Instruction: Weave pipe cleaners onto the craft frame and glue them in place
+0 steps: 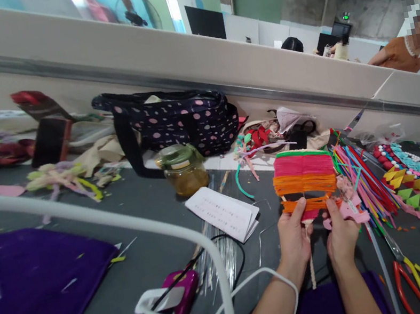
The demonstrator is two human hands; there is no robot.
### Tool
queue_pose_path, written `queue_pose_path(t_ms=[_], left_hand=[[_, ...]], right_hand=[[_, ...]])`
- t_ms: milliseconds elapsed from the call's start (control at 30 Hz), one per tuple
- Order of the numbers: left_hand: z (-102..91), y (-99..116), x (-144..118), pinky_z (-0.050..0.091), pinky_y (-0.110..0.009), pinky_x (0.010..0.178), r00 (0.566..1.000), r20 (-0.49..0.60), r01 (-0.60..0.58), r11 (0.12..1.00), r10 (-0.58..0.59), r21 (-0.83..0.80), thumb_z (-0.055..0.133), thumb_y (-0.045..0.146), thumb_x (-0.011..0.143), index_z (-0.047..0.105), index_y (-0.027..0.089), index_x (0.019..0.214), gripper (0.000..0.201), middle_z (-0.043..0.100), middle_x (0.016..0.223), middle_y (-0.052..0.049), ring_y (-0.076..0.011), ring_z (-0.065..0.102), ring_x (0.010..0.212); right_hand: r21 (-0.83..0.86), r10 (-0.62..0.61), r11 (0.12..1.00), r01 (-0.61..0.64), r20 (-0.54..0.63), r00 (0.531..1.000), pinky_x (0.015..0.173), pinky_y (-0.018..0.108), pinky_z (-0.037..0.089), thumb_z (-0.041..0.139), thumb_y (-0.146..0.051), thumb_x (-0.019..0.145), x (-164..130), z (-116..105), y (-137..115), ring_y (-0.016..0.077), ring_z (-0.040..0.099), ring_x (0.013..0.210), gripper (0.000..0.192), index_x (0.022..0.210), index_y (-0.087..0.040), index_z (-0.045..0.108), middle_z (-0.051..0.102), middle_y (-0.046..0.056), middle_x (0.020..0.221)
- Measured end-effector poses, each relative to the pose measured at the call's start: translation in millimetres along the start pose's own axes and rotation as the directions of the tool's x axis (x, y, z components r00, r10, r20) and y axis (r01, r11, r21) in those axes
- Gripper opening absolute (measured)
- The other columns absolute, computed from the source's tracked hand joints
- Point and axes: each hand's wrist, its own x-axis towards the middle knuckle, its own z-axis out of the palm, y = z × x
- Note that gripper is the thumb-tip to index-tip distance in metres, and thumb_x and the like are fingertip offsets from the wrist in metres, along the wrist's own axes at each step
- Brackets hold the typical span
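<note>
— Two hands on it? What are they gripping?

— Yes. The left hand (pixel 294 237) pinches the lower edge of a flat woven panel (pixel 306 180), thumb on the front; the right hand (pixel 341 234) pinches the same edge just beside it. The panel stands upright above both hands: ribbed strips in pink and orange, a green band on top, roughly rectangular.

— Anything else held?

— A pink felt piece (pixel 351 208) sits against the right hand; whether it is gripped I cannot tell. A pale cord hangs below, partly hidden between the wrists.

— Around them?

— Right of the right hand, a fan of thin coloured sticks (pixel 361 182); lower right, red-and-yellow-handled pliers (pixel 412 278), cut off. Left of the left hand, a folded paper (pixel 223 213), beyond it a glass jar (pixel 185 171).
</note>
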Motion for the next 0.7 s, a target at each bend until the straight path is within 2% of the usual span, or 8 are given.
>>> queue_pose_path(t_ms=[133,400,567,700], left_hand=[[-0.8,0.1,2.1,0.033,-0.014,0.029,1.000,-0.010,-0.008,1.000,0.007,-0.012,0.079,0.026,0.060,0.062,0.012,0.090,0.038,0.069,0.071,-0.003,-0.0075,0.055,0.042],[-0.1,-1.3,0.4,0.028,-0.013,0.028,0.999,-0.013,0.030,0.999,-0.029,0.033,0.079,0.025,0.057,0.061,0.011,0.080,0.032,0.064,0.061,0.000,-0.0051,0.048,0.037],[1.2,-0.6,-0.9,0.025,-0.014,0.027,1.000,-0.009,-0.005,1.000,0.005,0.023,0.079,0.024,0.057,0.059,0.013,0.075,0.029,0.058,0.055,0.004,-0.0035,0.042,0.034],[3.2,-0.4,-3.5,0.026,-0.013,0.027,1.000,0.001,-0.030,0.999,0.030,0.012,0.078,0.023,0.057,0.059,0.013,0.075,0.028,0.059,0.057,0.004,-0.0033,0.042,0.035]], right_hand=[[-0.051,-0.016,0.999,0.018,0.038,0.999,0.042,0.019,0.043,0.075,-0.038,0.067,2.1,-2.2,-1.0,0.0086,0.053,0.050,0.037,0.091,-0.011,0.065,0.065,0.003,0.073],[-0.074,-0.035,0.997,0.038,0.044,0.998,0.049,0.023,0.050,0.075,-0.041,0.066,1.6,-0.8,0.3,0.0121,0.059,0.055,0.044,0.096,-0.011,0.064,0.069,0.007,0.083],[-0.062,-0.037,0.997,0.041,0.063,0.997,0.051,0.025,0.052,0.076,-0.041,0.064,1.3,0.3,-1.1,0.0131,0.060,0.057,0.044,0.094,-0.011,0.063,0.069,0.008,0.085],[-0.063,-0.026,0.998,0.030,0.062,0.998,0.050,0.025,0.052,0.075,-0.041,0.064,2.1,1.2,-1.7,0.0122,0.059,0.055,0.043,0.092,-0.011,0.063,0.068,0.006,0.083]])
